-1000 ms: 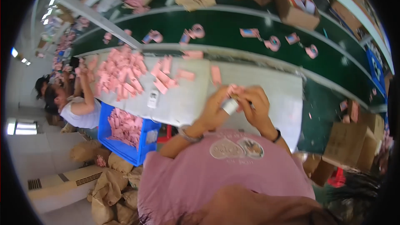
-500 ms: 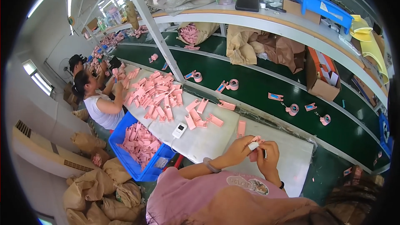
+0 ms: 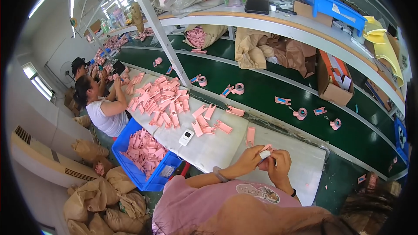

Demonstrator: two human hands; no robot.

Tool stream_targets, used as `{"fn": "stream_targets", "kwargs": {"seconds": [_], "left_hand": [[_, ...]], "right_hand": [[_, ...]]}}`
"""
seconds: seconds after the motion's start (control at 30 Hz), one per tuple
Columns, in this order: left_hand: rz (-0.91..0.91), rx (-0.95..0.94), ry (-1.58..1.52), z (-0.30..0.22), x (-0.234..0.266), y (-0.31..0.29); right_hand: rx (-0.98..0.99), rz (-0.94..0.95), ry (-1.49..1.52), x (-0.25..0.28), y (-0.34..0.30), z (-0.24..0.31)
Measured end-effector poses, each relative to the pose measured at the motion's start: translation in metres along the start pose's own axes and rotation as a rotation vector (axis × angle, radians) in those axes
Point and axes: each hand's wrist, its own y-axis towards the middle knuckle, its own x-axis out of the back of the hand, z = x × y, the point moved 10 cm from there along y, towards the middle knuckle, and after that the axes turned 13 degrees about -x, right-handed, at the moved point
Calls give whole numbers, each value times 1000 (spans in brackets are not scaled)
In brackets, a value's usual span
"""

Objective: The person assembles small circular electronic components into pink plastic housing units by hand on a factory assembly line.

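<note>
Close together over the near end of the pale worktable [image 3: 300, 165], my left hand [image 3: 249, 160] and my right hand [image 3: 280, 166] are closed around one small pink plastic part [image 3: 267, 147]. Only its upper edge shows; fingers hide the rest. A white wrap [image 3: 264, 153] shows at the fingers of my left hand. Just beyond them a flat pink plastic piece [image 3: 250, 135] lies on the table. Farther left are several loose pink pieces [image 3: 224, 126] and a large heap of pink plastic pieces [image 3: 160, 98]. A small white device [image 3: 186, 136] with a cord lies near the table's front edge.
A blue crate [image 3: 124, 165] of pink pieces stands left of me. Beyond the table runs a green conveyor belt [image 3: 261, 89] carrying round pink items with flat pieces. A shelf [image 3: 278, 21] spans above it. Co-workers [image 3: 104, 106] sit at the left; brown sacks [image 3: 96, 198] lie behind them.
The items on the conveyor have shifted slightly left. My hands stay together on the pink part, with the fingers slightly re-posed. The nearer co-worker's arm has risen a little.
</note>
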Motion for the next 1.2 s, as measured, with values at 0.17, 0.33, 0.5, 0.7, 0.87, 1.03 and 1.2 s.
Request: {"fn": "stream_targets", "kwargs": {"seconds": [0.17, 0.33, 0.5, 0.7, 0.87, 1.03, 1.2], "left_hand": [[-23, -86, 108, -9, 2, 2], [-33, -161, 155, -18, 4, 5], [-22, -39, 28, -2, 5, 7], [62, -65, 9, -12, 2, 14], [23, -498, 101, -58, 4, 13], [18, -232, -30, -34, 17, 11], [-58, 10, -101, 3, 40, 7]], "right_hand": [[-6, -7, -4, 0, -4, -2], [-11, -6, -16, -2, -4, -5], [7, 2, -21, -4, 1, -9], [-482, 31, 480, -19, -28, -81], [-1161, 562, 1640, -90, -74, -92], [-833, 269, 825, -43, -29, -100], [-534, 69, 466, 9, 7, -65]]}}
